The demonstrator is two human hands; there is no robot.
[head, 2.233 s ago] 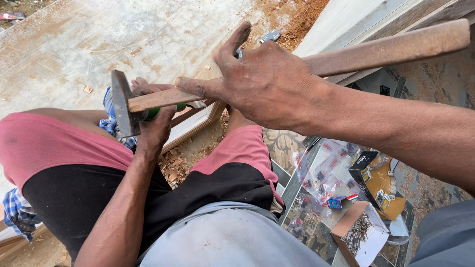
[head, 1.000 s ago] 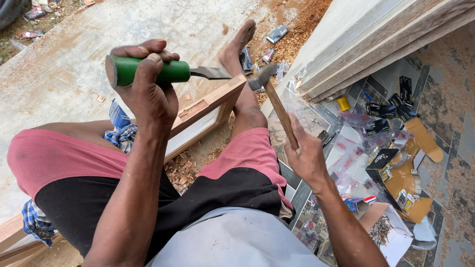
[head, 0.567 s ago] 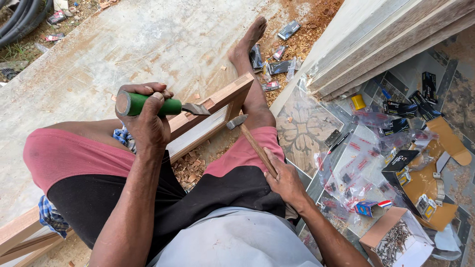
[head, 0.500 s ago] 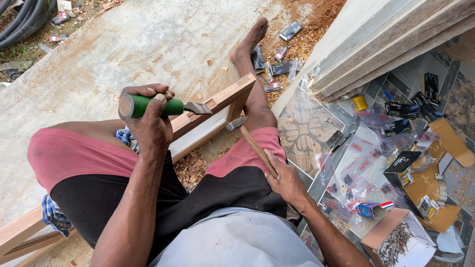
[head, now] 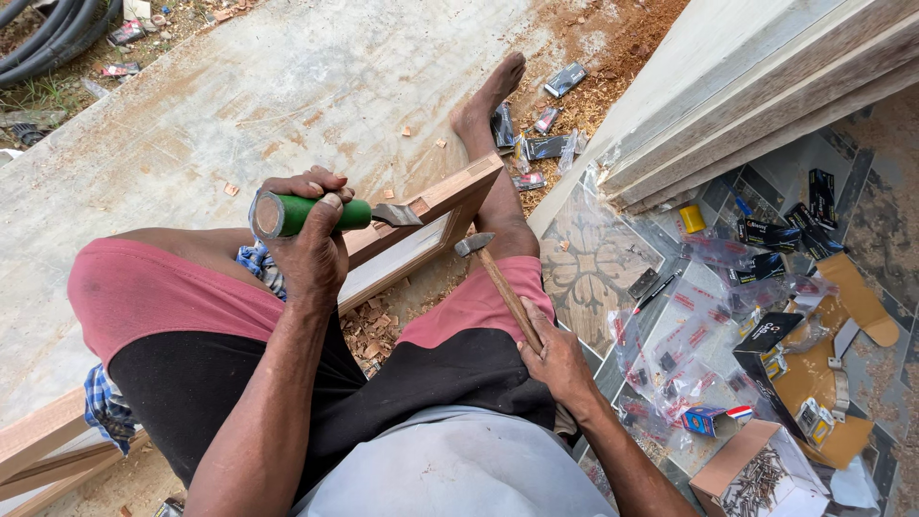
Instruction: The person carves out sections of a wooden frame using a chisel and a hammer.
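Chisel [head: 330,213] sits in the left hand [head: 311,244], fingers wrapped tight round the green handle, flat blade tip resting on the top edge of the wood frame [head: 431,215] near its corner. Long axis runs roughly level, butt end pointing away from the frame toward the person's left, blade toward the frame corner. Bare butt end is exposed beyond the fist.

Hammer [head: 503,287] is in the right hand [head: 555,359], fingers clamped low on the wooden shaft, hand resting on the right thigh. Head points up and toward the frame, sitting just beside the frame's near edge, below and to the frame-side of the chisel blade. So the hammer head is on the blade end of the chisel, not at the butt; the butt lies well across from it, past the left fist.

Frame lies across the lap between the legs, slanting from the corner down toward the left knee. Wood chips [head: 369,330] piled under the frame. Beyond the right leg from the frame, tiled floor [head: 593,258] with small packets, black boxes and a carton of nails [head: 751,479].
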